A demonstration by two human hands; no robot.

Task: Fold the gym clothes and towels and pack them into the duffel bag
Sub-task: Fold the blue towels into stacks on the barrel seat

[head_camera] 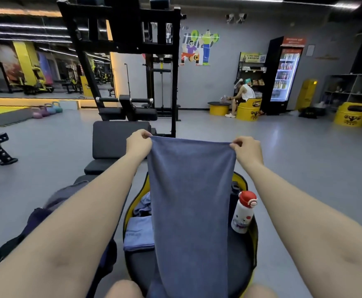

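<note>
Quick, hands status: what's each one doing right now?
Left hand: pinches the top left corner of the blue towel.
Right hand: pinches its top right corner.

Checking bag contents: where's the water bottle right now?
In the head view, the water bottle stands upright at the right of the duffel bag, just right of the hanging blue towel, below the right hand.
</note>
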